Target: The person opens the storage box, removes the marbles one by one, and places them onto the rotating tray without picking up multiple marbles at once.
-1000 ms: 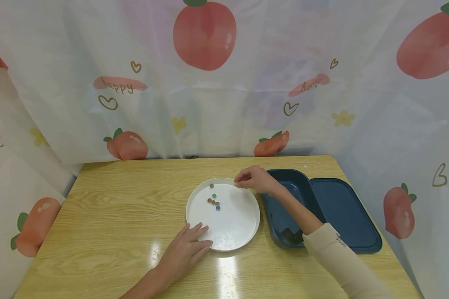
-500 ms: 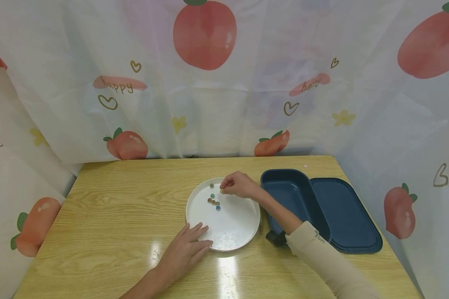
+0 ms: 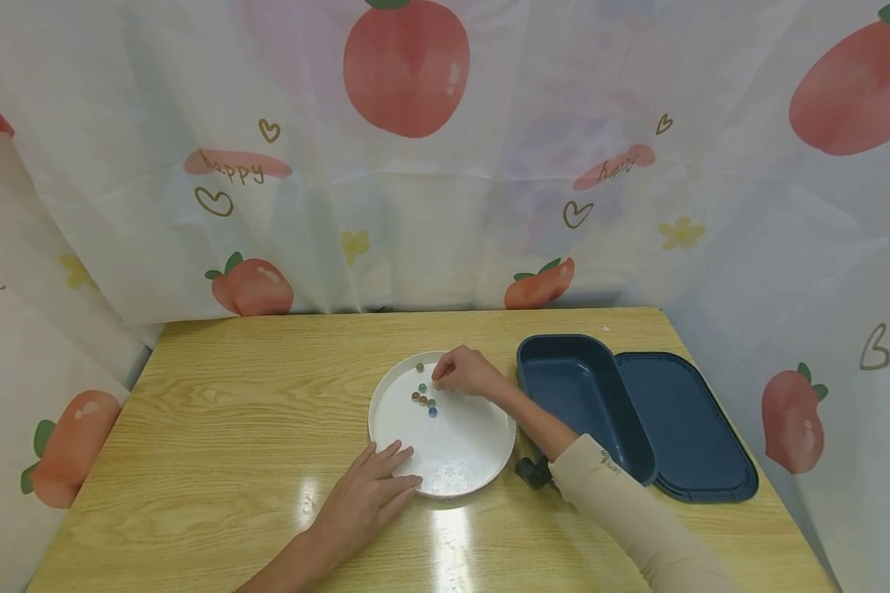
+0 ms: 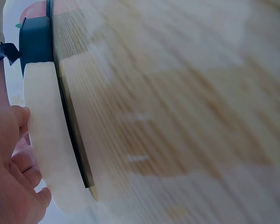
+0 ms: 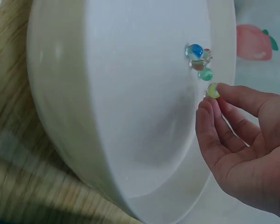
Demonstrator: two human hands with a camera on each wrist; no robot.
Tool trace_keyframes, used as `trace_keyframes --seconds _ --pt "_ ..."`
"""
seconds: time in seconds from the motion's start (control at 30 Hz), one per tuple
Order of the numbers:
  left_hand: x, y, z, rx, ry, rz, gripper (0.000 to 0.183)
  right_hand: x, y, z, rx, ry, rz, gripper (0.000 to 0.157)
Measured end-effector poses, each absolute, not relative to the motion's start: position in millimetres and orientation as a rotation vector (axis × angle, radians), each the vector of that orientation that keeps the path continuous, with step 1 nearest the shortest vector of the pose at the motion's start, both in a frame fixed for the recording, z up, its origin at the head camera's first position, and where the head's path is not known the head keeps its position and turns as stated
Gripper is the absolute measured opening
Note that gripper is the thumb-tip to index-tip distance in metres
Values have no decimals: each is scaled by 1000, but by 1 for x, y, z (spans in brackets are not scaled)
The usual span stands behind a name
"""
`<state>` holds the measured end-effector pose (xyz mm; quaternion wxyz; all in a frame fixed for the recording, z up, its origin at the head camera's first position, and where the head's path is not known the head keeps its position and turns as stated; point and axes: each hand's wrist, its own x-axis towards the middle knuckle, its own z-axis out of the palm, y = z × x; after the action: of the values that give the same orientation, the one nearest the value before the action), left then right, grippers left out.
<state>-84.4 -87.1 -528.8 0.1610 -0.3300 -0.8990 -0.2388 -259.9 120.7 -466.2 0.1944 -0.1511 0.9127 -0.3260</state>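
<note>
A round white tray (image 3: 456,465) lies on the table with several glass marbles in its far left part. A brown row of marbles (image 3: 423,401) sits between a green marble (image 3: 423,387) and a blue marble (image 3: 433,412); a greyish marble (image 3: 419,367) lies apart near the far rim. My right hand (image 3: 469,372), over the tray, pinches a yellow-green marble (image 5: 213,90) between thumb and fingertips, close beside the green one. My left hand (image 3: 363,498) rests with spread fingers on the tray's near left rim; in the left wrist view its fingertips touch the tray's side (image 4: 49,135).
Right of the tray stands a deep dark blue bin (image 3: 578,387), partly behind the right forearm. A flat blue lid (image 3: 682,428) lies beside it. A black wrist device (image 3: 532,472) shows at the right wrist. A fruit-print curtain (image 3: 415,231) hangs behind the wooden table (image 3: 252,412).
My right hand has moved left from the tray's far right rim to beside the marbles, still pinching the yellow-green one. The left hand has stayed in place.
</note>
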Motion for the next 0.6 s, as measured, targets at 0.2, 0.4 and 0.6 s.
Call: trace_keyframes --seconds 0.2,0.4,0.6 --pt "-84 -87 -528 -947 -2561 -680 14 -259 117 -473 -378 2570 -901 4" --pt "-85 -86 -528 -953 -2551 -683 14 -258 116 -477 -394 2578 -900 4" --pt "-85 -86 -528 -952 -2553 -690 14 -258 116 -479 -416 2578 -894 4"
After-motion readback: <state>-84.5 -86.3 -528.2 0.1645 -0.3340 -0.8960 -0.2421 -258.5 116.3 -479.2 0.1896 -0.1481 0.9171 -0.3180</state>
